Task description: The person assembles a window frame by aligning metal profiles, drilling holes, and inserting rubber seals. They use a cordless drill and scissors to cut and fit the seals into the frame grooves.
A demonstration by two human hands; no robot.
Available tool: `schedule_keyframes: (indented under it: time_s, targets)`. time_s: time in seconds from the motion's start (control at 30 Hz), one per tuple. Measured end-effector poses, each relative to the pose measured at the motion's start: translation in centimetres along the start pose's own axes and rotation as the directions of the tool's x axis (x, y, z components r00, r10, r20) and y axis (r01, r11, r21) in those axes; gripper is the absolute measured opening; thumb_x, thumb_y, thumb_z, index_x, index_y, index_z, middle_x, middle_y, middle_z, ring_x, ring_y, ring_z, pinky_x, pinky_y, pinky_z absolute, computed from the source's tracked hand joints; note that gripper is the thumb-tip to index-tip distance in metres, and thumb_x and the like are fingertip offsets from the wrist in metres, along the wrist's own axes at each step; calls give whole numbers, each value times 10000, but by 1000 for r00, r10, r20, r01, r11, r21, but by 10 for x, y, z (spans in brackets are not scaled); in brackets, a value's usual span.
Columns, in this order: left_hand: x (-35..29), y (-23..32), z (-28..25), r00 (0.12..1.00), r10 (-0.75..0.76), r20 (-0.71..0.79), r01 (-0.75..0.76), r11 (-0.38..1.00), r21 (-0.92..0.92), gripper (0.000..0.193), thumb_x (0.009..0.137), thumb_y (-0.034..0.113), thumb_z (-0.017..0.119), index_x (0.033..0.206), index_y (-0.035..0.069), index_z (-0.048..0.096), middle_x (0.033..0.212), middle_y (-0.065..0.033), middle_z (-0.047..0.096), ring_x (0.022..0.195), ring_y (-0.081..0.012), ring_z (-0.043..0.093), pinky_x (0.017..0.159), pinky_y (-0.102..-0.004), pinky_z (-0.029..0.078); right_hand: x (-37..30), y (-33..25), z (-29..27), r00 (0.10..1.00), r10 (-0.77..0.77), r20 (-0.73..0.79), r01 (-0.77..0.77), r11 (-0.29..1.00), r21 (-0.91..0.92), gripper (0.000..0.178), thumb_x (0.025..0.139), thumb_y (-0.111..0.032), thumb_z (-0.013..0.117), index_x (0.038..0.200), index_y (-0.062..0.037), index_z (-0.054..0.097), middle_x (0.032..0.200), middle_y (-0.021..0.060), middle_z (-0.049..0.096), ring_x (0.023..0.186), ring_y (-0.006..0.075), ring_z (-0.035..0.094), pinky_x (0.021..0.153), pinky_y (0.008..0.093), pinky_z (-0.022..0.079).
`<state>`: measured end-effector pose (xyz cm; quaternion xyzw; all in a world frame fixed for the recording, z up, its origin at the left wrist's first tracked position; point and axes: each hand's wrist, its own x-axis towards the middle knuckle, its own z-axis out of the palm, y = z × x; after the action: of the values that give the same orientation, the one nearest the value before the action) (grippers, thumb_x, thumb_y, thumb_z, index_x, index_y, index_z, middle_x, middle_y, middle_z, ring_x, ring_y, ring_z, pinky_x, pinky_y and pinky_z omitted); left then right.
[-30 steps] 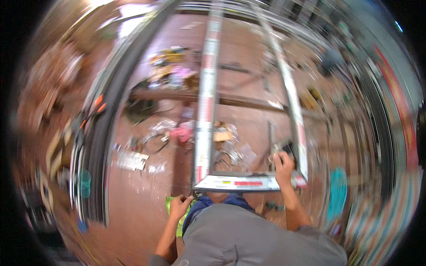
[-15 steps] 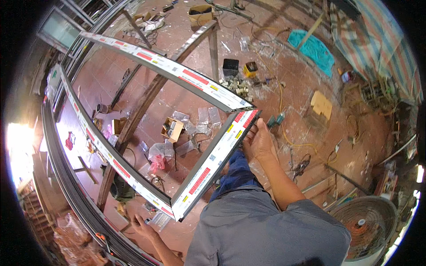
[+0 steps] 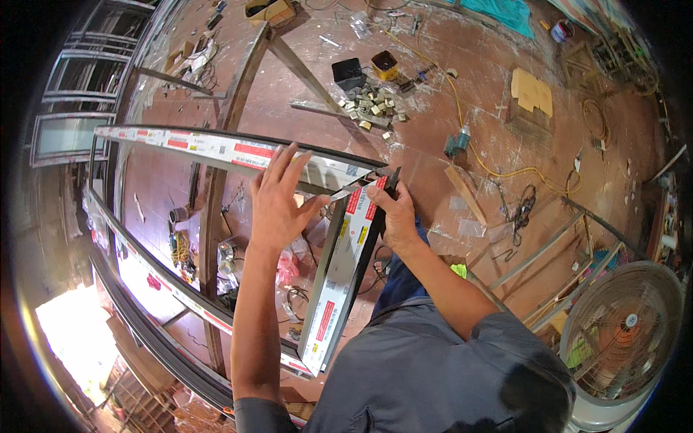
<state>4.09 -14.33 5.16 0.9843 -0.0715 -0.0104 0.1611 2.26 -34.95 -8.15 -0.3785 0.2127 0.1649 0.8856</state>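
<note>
A large window or door frame (image 3: 339, 267) of metal profiles, covered in white film with red and yellow labels, lies in front of me. Its short end piece is nearest my body. My right hand (image 3: 395, 219) grips the far end of this piece, the thumb on the labelled face and the fingers around the outer side. My left hand (image 3: 280, 206) reaches across the opening, its fingers spread over the long far rail (image 3: 216, 148). Between the hands, the slanted corner joint (image 3: 364, 178) shows a narrow gap. The near rail's end is partly hidden by my left forearm.
A wooden beam (image 3: 245, 79) runs under the frame. Small metal blocks (image 3: 372, 107) are heaped beside a black bin (image 3: 349, 72) and a yellow container (image 3: 385, 65). A yellow hose (image 3: 462, 108) crosses the floor. A large fan (image 3: 624, 332) stands at the right, dark profiles (image 3: 155, 325) at the left.
My left hand has come up from below the near corner to the far rail. My right thumb now lies on the end piece's face. The view has shifted, and the corner gap looks wider.
</note>
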Motion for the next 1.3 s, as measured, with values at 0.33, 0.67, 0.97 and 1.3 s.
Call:
schedule_keyframes:
  time_s: [0.33, 0.67, 0.97, 1.3]
  targets:
    - [39, -23, 38, 982, 140, 125, -131, 989, -75, 752, 633, 354, 921, 1320, 162, 683, 1315, -78, 646, 1343, -310, 538, 1261, -561, 186, -1, 2, 5, 998, -37, 42, 33, 995, 94, 455, 923, -170, 814, 1264, -47, 538, 1073, 52, 699, 942, 138, 696, 882, 311, 580]
    - [33, -23, 47, 987, 152, 52, -147, 986, -80, 725, 635, 395, 882, 1297, 162, 701, 1300, -69, 649, 1335, -297, 540, 1267, -562, 150, 1, 1, 9, 999, -34, -3, 34, 996, 88, 391, 950, -160, 768, 1252, -69, 537, 1035, 29, 674, 917, 121, 675, 845, 280, 565]
    - [39, -27, 49, 985, 166, 54, -160, 983, -95, 751, 653, 493, 897, 1295, 149, 718, 1302, -100, 664, 1315, -314, 564, 1246, -570, 193, 8, -2, -3, 999, -33, -25, 32, 999, -28, 426, 1076, -298, 592, 1406, -35, 532, 1265, 97, 664, 1177, 192, 634, 1066, 361, 486]
    - [32, -42, 54, 983, 182, -31, -184, 968, -168, 735, 638, 622, 886, 1221, 209, 716, 1248, -43, 662, 1324, -295, 547, 1231, -685, 148, 68, -8, -92, 978, -126, 168, 163, 961, -225, 210, 1092, -226, 626, 1203, -49, 648, 1145, 43, 639, 1057, 167, 641, 917, 321, 529]
